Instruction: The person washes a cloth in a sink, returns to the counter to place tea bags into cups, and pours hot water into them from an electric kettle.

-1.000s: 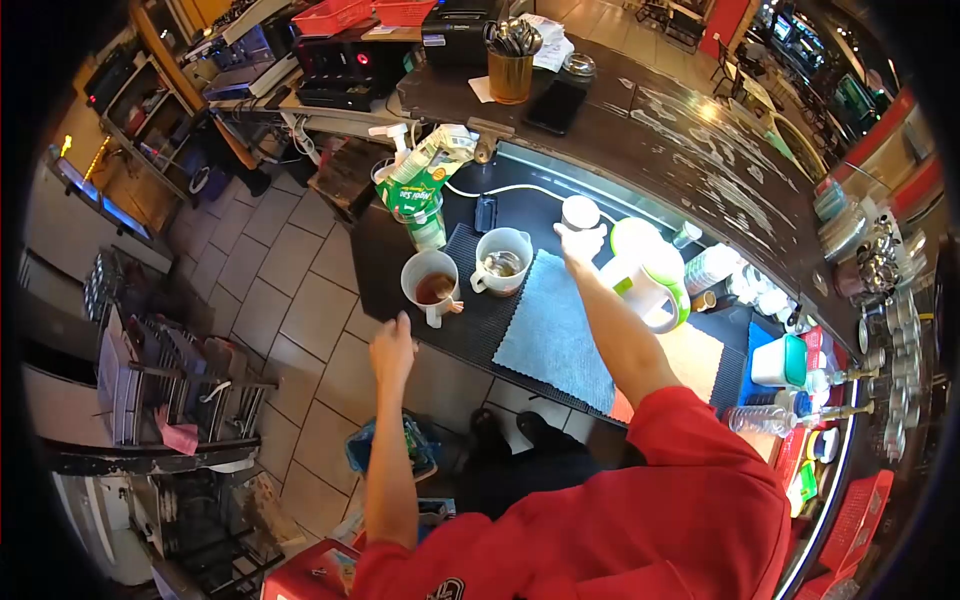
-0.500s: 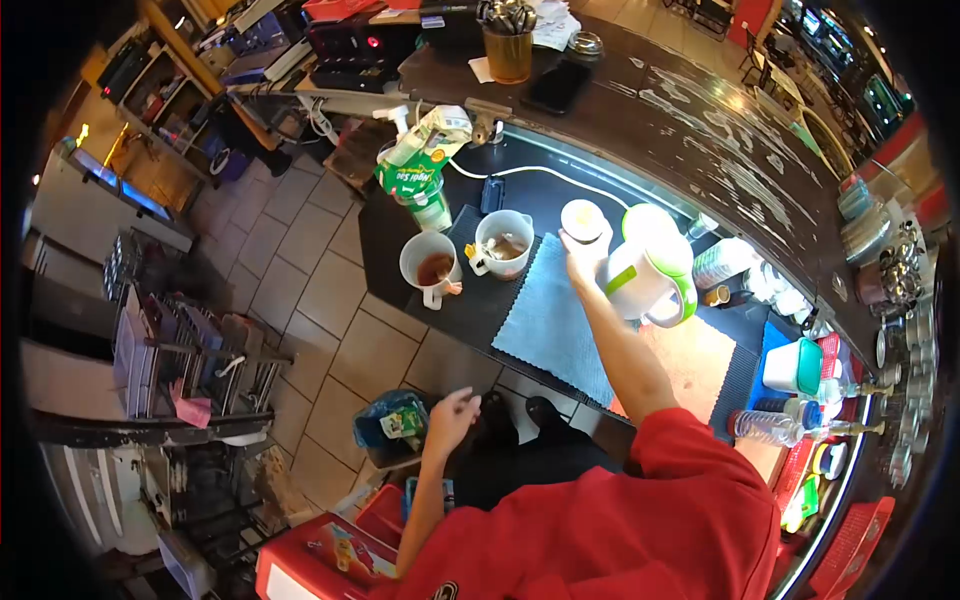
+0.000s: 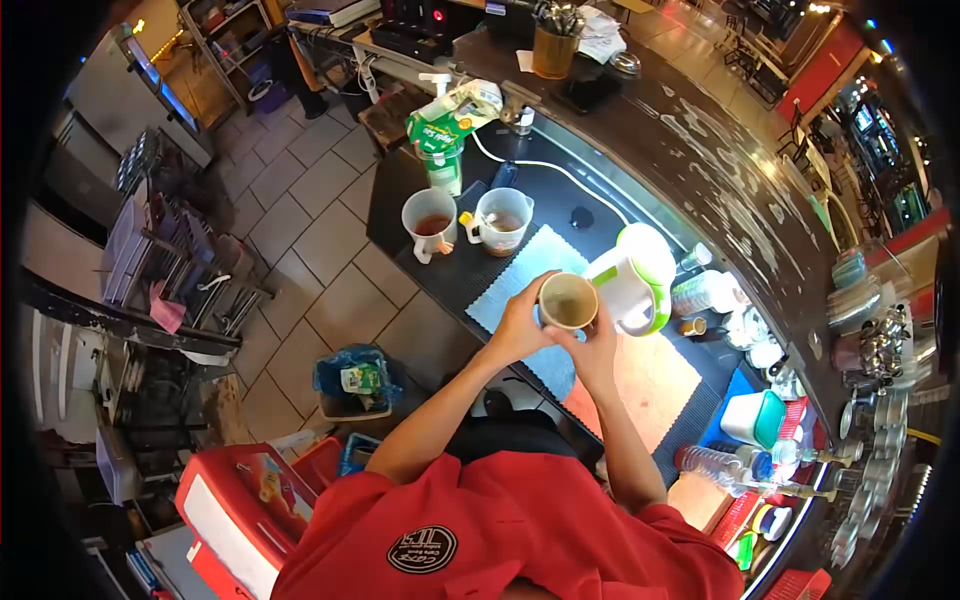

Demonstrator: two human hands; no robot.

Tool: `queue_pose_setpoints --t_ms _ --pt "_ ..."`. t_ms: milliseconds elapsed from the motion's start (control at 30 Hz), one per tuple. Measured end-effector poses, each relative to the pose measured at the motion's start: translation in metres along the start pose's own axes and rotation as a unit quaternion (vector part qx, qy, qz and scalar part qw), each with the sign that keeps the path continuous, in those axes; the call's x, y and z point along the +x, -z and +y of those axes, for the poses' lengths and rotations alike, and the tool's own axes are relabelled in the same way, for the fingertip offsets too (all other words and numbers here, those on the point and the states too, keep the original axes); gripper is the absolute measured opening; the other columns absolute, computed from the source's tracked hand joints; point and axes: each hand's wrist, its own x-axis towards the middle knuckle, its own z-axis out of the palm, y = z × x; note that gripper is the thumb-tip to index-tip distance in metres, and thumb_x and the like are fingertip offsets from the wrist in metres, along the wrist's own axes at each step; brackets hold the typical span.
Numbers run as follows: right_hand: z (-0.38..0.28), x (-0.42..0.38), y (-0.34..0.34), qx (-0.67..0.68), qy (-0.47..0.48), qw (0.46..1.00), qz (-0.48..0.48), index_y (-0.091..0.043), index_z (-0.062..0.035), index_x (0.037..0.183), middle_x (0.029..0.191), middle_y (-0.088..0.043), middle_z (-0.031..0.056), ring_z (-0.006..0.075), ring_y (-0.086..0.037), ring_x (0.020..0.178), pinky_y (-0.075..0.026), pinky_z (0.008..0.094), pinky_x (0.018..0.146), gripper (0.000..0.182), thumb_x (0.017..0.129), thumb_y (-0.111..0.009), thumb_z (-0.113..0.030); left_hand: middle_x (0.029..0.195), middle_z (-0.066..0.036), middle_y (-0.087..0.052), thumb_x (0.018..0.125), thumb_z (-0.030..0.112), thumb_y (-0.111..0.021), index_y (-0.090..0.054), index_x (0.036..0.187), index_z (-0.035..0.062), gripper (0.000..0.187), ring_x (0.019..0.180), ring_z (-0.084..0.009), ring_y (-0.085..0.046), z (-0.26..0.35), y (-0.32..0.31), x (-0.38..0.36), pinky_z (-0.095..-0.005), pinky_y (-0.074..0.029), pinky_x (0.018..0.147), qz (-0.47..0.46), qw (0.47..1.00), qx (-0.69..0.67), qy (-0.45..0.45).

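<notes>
A paper cup (image 3: 568, 301) is held upright between both hands, its mouth turned up toward me. My left hand (image 3: 518, 326) wraps the cup's left side, while my right hand (image 3: 596, 350) grips it from the right and below. The cup is over the edge of a blue mat (image 3: 545, 258), overlapping it in this view. Just right of the cup stands a white and green electric kettle (image 3: 622, 282). Two measuring jugs are farther left: one jug (image 3: 418, 210) contains reddish-brown liquid, and beside it is another jug (image 3: 490, 212).
An orange mat (image 3: 645, 385) lies nearer me on the counter. Behind the jugs stands a container with a green and white bag (image 3: 447, 130). Clear plastic bottles (image 3: 705, 462) and a white tub (image 3: 748, 418) sit to the right. A bin (image 3: 358, 400) is on the floor.
My right hand has brought the cup back from beside the kettle toward my body. My left hand has risen from low beside me and taken hold of the cup too.
</notes>
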Motion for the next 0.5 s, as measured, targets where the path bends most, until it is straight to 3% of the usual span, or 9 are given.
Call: queue_pose_setpoints --t_ms 67,133,200,233,300,367,500 --pt "-0.005 -0.01 0.019 -0.006 0.016 1.0 -0.015 -0.048 -0.0022 0.138 0.124 -0.061 0.0111 0.0246 -0.059 0.11 -0.048 0.036 0.094 0.074 0.073 -0.082 -0.007 0.126 -0.012 -0.063 0.059 0.003 -0.086 -0.049 0.135 0.0025 0.084 0.11 -0.0243 -0.062 0.009 -0.01 -0.009 -0.034 -0.049 0.094 0.01 1.0 -0.007 -0.021" --pt "-0.004 -0.017 0.045 -0.17 0.087 0.979 0.07 -0.053 -0.0025 0.13 0.122 -0.061 0.0105 0.0235 -0.06 0.104 -0.047 0.0344 0.091 0.062 0.076 -0.082 -0.014 0.126 -0.012 -0.063 0.059 0.003 -0.087 -0.051 0.133 0.003 0.082 0.109 -0.0235 -0.063 0.025 -0.014 -0.017 -0.0334 -0.05 0.094 0.021 0.999 0.031 0.001" --pt "-0.011 -0.017 0.059 -0.303 0.153 0.874 0.346 -0.062 -0.0011 0.115 0.113 -0.063 0.012 0.0219 -0.056 0.1 -0.044 0.0332 0.091 0.044 0.081 -0.079 -0.022 0.125 -0.012 -0.063 0.059 0.004 -0.087 -0.051 0.133 0.003 0.082 0.108 -0.0242 -0.064 0.032 -0.013 -0.023 -0.0339 -0.05 0.094 0.036 0.999 0.038 -0.008" --pt "-0.005 -0.013 0.07 -0.303 0.154 0.875 0.343 -0.062 -0.0011 0.115 0.113 -0.063 0.012 0.0219 -0.056 0.1 -0.044 0.0332 0.091 0.044 0.081 -0.079 -0.022 0.125 -0.012 -0.064 0.059 0.004 -0.088 -0.051 0.133 0.0029 0.082 0.108 -0.0249 -0.064 0.035 -0.014 -0.028 -0.0343 -0.05 0.093 0.05 0.998 0.042 -0.015" --pt "0.02 0.001 0.098 -0.328 0.017 0.895 0.303 -0.065 0.0001 0.103 0.1 -0.063 0.0112 0.0184 -0.056 0.09 -0.045 0.0304 0.083 0.031 0.085 -0.075 -0.023 0.124 -0.012 -0.065 0.06 0.006 -0.089 -0.052 0.132 0.0028 0.082 0.108 -0.0263 -0.065 0.04 -0.014 -0.037 -0.0352 -0.051 0.091 0.084 0.995 0.05 -0.027" --pt "0.036 0.008 0.116 -0.131 -0.098 0.969 0.187 -0.065 0.0022 0.1 0.087 -0.062 0.0088 0.0149 -0.055 0.08 -0.046 0.0261 0.075 0.031 0.084 -0.076 -0.022 0.124 -0.012 -0.064 0.059 0.006 -0.089 -0.051 0.133 0.0025 0.083 0.108 -0.0257 -0.065 0.048 -0.011 -0.046 -0.0349 -0.051 0.092 0.099 0.994 0.044 -0.021" --pt "0.075 0.026 0.119 -0.012 -0.045 0.974 0.221 -0.063 0.0034 0.092 0.08 -0.062 0.0071 0.0133 -0.053 0.068 -0.046 0.0212 0.063 0.016 0.081 -0.069 -0.008 0.125 -0.012 -0.064 0.057 0.005 -0.09 -0.051 0.134 0.0015 0.086 0.109 -0.0238 -0.064 0.075 0.008 -0.067 -0.034 -0.05 0.095 0.134 0.991 0.025 -0.002"
